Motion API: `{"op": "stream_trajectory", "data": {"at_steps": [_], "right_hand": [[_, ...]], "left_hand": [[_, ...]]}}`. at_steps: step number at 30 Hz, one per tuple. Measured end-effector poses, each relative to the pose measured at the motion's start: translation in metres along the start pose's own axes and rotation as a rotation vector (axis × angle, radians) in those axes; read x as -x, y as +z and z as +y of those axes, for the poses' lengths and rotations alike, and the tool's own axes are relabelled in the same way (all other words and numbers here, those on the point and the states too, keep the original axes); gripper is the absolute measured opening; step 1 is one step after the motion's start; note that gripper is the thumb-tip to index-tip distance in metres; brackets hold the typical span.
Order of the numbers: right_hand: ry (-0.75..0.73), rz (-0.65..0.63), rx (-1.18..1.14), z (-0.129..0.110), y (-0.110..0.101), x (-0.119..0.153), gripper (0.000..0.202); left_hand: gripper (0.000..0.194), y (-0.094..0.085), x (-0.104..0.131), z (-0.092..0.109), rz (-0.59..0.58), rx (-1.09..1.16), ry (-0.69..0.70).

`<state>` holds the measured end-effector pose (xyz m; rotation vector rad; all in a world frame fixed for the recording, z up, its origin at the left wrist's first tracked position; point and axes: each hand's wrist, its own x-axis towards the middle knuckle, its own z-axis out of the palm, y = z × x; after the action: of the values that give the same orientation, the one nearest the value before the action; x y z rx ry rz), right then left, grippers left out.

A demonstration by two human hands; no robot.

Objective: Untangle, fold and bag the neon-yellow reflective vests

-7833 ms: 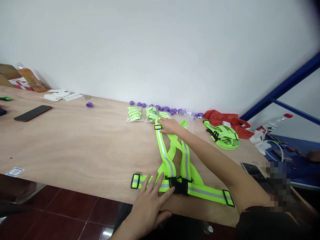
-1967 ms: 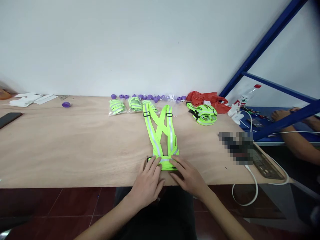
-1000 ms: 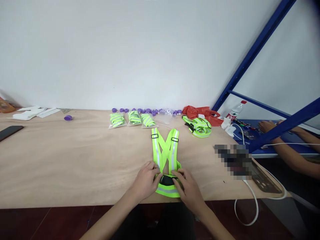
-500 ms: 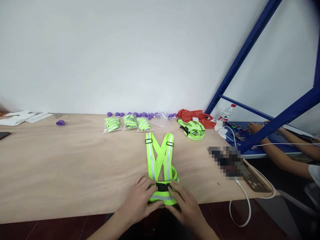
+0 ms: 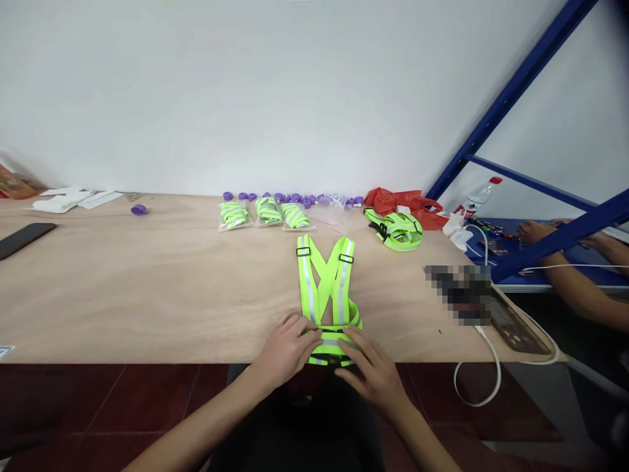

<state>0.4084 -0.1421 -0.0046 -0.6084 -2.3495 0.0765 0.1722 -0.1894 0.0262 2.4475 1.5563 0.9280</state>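
A neon-yellow reflective vest [image 5: 308, 288] with grey stripes lies on the table, its two shoulder straps crossed and pointing away from me. Black slider buckles sit near the strap tops. My left hand [image 5: 285, 346] pinches the left end of the waist belt at the table's front edge. On the belt's other end, the fingers of my right hand [image 5: 373, 367] are closed. Between them the belt is folded over, and its black buckle part is mostly hidden. Beyond lie three clear bags with folded vests [image 5: 268, 210], and another loosely bundled vest [image 5: 403, 233] rests to the right.
Purple caps [image 5: 295, 197] line the wall beside a red plastic bag [image 5: 420, 202]. A dark phone [image 5: 27, 239] lies left; a phone case [image 5: 521, 324] and white cable [image 5: 498, 377] lie right. Past the blue frame [image 5: 521, 78], a co-worker's arms [image 5: 574, 288] rest at a blue table.
The belt has been folded over, so the black buckle that faced up is now mostly covered and at the near edge. Both hands keep hold of the belt. The camera view has shifted.
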Motion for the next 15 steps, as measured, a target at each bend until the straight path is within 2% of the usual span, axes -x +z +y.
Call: {"op": "stream_trajectory", "data": {"at_steps": [1, 4, 5, 10, 15], "right_hand": [[-0.016, -0.016, 0.009, 0.001, -0.001, 0.001, 0.041], [-0.013, -0.030, -0.007, 0.003, -0.003, 0.002, 0.046], [-0.009, -0.032, -0.021, 0.004, -0.004, 0.001, 0.046], [0.033, -0.037, -0.112, 0.008, -0.007, -0.011, 0.038], [0.272, -0.078, -0.172, 0.021, -0.004, -0.033, 0.021]], "left_hand": [[0.023, 0.000, 0.003, 0.000, 0.002, -0.012, 0.022], [0.055, 0.000, 0.012, 0.001, -0.032, -0.045, 0.046], [0.057, 0.000, 0.014, 0.002, -0.052, -0.056, 0.045], [0.030, -0.013, 0.007, 0.004, -0.126, -0.007, -0.010], [0.020, -0.026, -0.030, -0.010, -0.210, 0.150, -0.097]]}}
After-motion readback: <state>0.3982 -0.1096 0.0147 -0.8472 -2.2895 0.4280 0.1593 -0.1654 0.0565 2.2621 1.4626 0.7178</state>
